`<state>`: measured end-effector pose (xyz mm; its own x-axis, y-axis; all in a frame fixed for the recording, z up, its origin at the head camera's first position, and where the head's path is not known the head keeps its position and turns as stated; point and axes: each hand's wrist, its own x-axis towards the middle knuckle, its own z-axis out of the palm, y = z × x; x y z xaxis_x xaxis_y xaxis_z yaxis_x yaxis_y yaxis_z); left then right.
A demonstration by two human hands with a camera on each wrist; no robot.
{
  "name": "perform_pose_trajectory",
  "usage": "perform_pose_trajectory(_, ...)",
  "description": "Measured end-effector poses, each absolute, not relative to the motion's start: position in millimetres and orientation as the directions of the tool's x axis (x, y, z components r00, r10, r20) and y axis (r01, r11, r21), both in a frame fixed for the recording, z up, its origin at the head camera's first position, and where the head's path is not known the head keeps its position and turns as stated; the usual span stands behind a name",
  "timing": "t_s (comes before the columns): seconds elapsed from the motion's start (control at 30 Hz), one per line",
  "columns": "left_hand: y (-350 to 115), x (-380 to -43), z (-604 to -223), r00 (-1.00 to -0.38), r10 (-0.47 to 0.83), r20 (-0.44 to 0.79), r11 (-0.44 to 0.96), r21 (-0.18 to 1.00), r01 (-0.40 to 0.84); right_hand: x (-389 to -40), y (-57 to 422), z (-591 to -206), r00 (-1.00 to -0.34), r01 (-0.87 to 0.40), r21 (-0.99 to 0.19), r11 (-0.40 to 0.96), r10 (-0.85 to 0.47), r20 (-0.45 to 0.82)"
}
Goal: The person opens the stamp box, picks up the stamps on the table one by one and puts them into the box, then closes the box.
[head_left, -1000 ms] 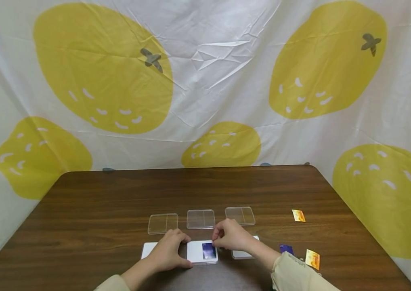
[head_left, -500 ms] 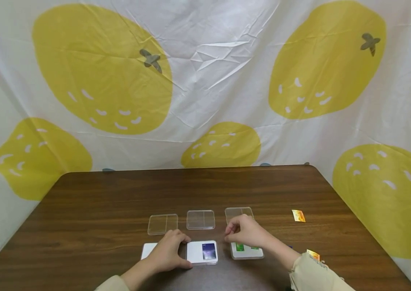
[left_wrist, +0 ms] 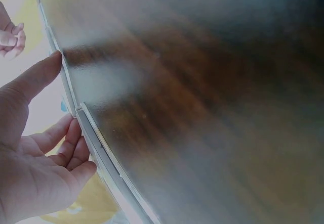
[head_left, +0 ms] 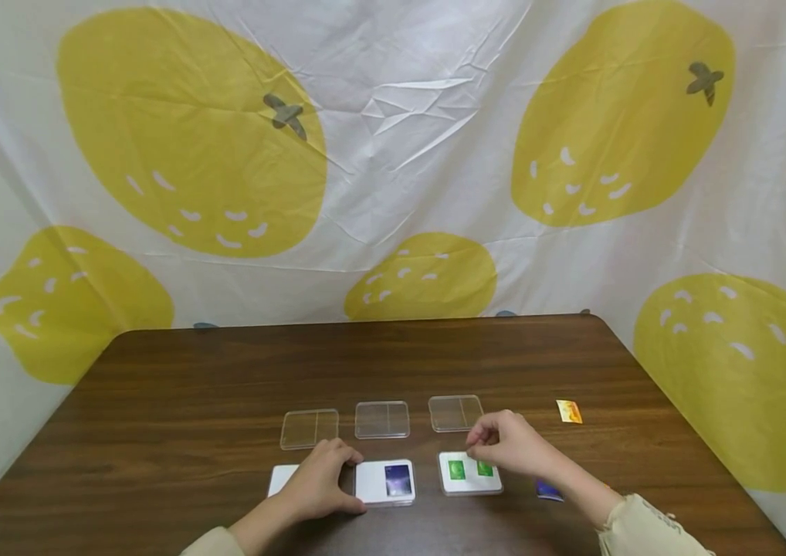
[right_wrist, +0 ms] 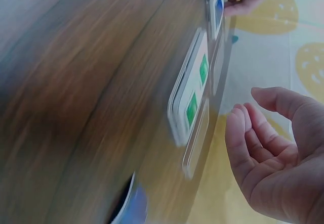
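Observation:
My left hand (head_left: 320,479) rests at the left side of the middle flat white case (head_left: 370,483). Its thumb touches the near edge and a fingertip lies by the far corner. On that case's right half lies a dark purple card (head_left: 398,479). Partly covered by the hand, another white case (head_left: 282,477) sits to the left. My right hand (head_left: 511,444), fingers loosely bent and holding nothing, hovers over the right white case (head_left: 472,488), which bears two small green cards (right_wrist: 204,69). Beneath the right forearm is a purple-blue card (head_left: 549,489).
A row of three clear plastic trays, the left one (head_left: 309,429), the middle one (head_left: 382,419) and the right one (head_left: 455,414), lies behind the cases. An orange card (head_left: 570,411) lies farther right; another is mostly hidden under the right forearm. A lemon-print cloth (head_left: 421,177) hangs behind the table.
My right hand has left the purple card on the middle case and moved right, over the right case, uncovering its green cards. The left hand stays in place.

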<state>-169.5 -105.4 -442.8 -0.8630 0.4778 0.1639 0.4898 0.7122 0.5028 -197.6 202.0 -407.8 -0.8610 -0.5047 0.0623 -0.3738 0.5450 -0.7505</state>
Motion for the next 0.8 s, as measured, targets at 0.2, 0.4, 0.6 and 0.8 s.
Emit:
perform_pose_trajectory(0.2,-105,-170,-445,-0.863,0.478,0.165,0.715,0.498,0.491,-193,227,-403,-0.881,-0.343,-0.755,0.559,-0.471,0.052)
perform_pose_trajectory(0.4,-105,-170,-445,-0.863,0.477,0.165,0.712,0.503,0.49,-192,250,-402,-0.903,-0.314,-0.753,0.578,-0.426,0.05)
perform_pose_trajectory(0.6,-106,-169,-444,-0.865,0.475,0.161,0.712,0.508,0.485,-190,271,-409,-0.914,-0.293,-0.734,0.613,-0.404,0.028)
perform_pose_trajectory(0.8,-105,-170,-444,-0.861,0.483,0.161,0.711,0.502,0.492,-189,290,-418,-0.912,-0.317,-0.672,0.669,-0.411,0.021)
